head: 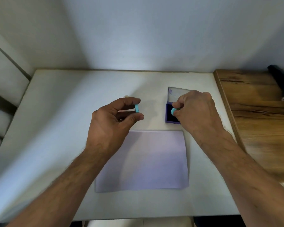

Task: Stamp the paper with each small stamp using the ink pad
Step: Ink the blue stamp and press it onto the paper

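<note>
A blank sheet of paper [147,159] lies on the white table [59,125] in front of me. Behind its right corner sits a purple ink pad [169,117] with its clear lid [175,94] folded back. My right hand [195,112] grips a small turquoise stamp [173,111] over the pad's dark ink surface; whether the stamp touches the ink I cannot tell. My left hand [115,118] pinches a thin turquoise cap [137,108] between thumb and forefinger, raised above the table left of the pad.
A small pale object [126,96] peeks out behind my left hand's fingers. A wooden surface [256,122] adjoins the table on the right, with a dark object [280,84] at its far edge. White walls close off the back and left.
</note>
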A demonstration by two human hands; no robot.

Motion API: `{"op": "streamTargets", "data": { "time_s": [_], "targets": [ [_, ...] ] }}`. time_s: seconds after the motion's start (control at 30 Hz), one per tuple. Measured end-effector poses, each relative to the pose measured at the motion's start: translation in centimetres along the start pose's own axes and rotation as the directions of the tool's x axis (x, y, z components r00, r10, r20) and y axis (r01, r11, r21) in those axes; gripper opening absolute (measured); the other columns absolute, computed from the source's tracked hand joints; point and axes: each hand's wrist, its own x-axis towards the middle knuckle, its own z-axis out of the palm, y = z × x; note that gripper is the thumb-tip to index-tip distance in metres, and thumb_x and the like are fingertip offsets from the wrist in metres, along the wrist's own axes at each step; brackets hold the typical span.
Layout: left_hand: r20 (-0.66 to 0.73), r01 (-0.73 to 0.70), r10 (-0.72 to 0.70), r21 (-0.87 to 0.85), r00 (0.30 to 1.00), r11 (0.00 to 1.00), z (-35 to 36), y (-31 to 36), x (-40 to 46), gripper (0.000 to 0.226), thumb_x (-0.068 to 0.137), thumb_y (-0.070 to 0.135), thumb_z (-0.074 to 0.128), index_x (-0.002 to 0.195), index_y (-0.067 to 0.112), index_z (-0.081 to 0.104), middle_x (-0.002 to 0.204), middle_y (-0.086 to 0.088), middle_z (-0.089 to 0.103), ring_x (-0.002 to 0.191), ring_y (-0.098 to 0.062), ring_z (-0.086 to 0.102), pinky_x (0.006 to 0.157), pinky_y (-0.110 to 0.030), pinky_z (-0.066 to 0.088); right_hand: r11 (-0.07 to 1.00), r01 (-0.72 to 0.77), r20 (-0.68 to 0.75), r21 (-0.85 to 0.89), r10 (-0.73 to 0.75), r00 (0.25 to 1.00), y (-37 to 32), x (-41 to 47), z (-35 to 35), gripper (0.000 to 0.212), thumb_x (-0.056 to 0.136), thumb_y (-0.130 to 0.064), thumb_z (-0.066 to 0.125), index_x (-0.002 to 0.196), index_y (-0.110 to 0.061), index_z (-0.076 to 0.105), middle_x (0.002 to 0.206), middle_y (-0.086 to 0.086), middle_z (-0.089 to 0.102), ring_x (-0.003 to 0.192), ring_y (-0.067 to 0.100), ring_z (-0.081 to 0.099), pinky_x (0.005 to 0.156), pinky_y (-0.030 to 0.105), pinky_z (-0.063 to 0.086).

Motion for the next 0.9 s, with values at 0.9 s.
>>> {"op": "streamTargets", "data": {
  "time_s": [0.9],
  "targets": [
    [-0.032,0.023,-0.02,0.07,0.999,0.997,-0.9,-1.0,0.4,0.032,0.077,0.023,0.08,0.107,0.031,0.074,0.098,0.021,0.073,0.085,0.008,0.07,0.077,-0.005,0.05,0.987,-0.161,0.254,-0.022,0.161,0.954,0.0,1.9,-1.2,0.035,0.081,-0.027,0.077,0.115,-0.021,0.07,0.12,-0.002,0.066,0.102,0.02,0.061,0.087,0.024,0.046]
  ]
}}
